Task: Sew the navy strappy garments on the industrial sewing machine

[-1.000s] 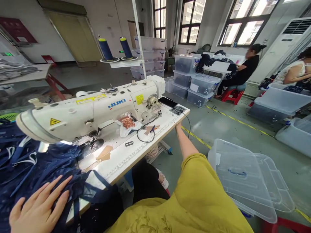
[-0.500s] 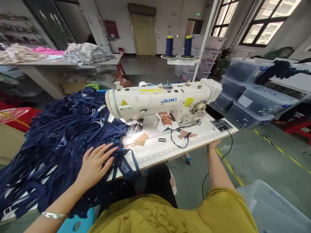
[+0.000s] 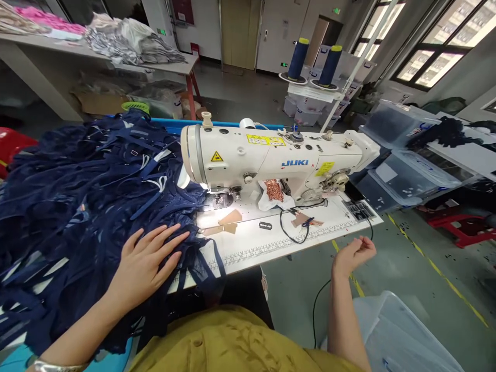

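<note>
My left hand [image 3: 145, 266] lies flat on a big heap of navy blue garments [image 3: 89, 206] with straps, its fingers spread. Dark straps hang from the heap over the front edge of the white sewing table [image 3: 248, 256]. Off the table's right front edge, my right hand [image 3: 353, 256] is raised with its fingers curled in, and nothing shows in it. A white JUKI sewing machine [image 3: 267, 155] stands behind, its lamp lighting the needle area. Beige fabric scraps [image 3: 230, 222], a razor blade [image 3: 265, 225] and a dark cord loop [image 3: 282, 227] lie on the tabletop.
Two navy thread cones [image 3: 298, 59] stand on a rack behind the machine. Clear plastic boxes [image 3: 411, 170] are stacked at the right, and another clear bin [image 3: 403, 330] sits on the floor near my right arm. A table [image 3: 155, 66] with fabric piles stands behind left.
My right hand has come away from under the table's right edge and risen beside it, fingers curling. The left hand stays on the garments. The camera view has tilted downward.
</note>
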Tool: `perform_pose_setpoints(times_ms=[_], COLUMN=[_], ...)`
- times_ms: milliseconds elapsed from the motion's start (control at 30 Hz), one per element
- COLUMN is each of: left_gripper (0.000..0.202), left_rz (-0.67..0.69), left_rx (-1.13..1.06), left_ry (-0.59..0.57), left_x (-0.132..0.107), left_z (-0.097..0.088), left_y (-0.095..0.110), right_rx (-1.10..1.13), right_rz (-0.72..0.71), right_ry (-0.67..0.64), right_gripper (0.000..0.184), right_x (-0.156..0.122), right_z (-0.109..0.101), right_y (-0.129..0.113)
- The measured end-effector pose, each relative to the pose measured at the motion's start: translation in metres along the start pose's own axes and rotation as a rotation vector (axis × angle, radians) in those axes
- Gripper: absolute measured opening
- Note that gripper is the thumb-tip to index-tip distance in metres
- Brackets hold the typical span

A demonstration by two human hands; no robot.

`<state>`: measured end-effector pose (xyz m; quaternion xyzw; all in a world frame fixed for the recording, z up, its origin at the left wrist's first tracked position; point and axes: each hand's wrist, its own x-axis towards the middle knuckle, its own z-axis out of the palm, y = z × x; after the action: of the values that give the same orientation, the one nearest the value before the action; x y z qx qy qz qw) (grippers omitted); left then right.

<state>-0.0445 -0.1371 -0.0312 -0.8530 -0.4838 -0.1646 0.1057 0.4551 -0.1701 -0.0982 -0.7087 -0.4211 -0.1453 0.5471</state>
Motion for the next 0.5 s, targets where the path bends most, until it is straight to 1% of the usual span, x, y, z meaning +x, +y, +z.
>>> perform_pose_setpoints(times_ms=[33,67,100,233,300,433,500], left_gripper=[0.045,0.045,0.045,0.043,0.043,0.042,0.042], left_rz=[-0.002,-0.005,-0.008,-0.009,0.002,0.013,0.021], left_rx=[-0.004,-0.007,-0.008,-0.014,-0.014,-0.011,-0.015], left_ry=[0.003,0.007,0.009,0.02,0.03,0.049,0.06], left_x=[0.0,0.0,-0.001,-0.001,-0.001,-0.002,-0.002], left_z=[0.0,0.001,0.001,0.002,0.002,0.002,0.002], left_y=[0.0,-0.001,-0.001,-0.002,-0.002,-0.003,-0.004], right_rx=[0.015,0.035,0.054,0.121,0.163,0.185,0.203], right_rz=[0.033,0.041,0.017,-0.238,-0.358,-0.578,-0.64], right_ry=[0.104,0.178,0.204,0.084,0.039,-0.022,-0.054], right_gripper=[0.037,0.034,0.032,0.024,0.023,0.026,0.024], right_x=[0.0,0.001,0.004,0.022,0.03,0.042,0.045], right_z=[-0.001,-0.002,-0.002,0.006,0.012,0.023,0.024], right_y=[-0.01,-0.023,-0.037,-0.097,-0.123,-0.163,-0.178])
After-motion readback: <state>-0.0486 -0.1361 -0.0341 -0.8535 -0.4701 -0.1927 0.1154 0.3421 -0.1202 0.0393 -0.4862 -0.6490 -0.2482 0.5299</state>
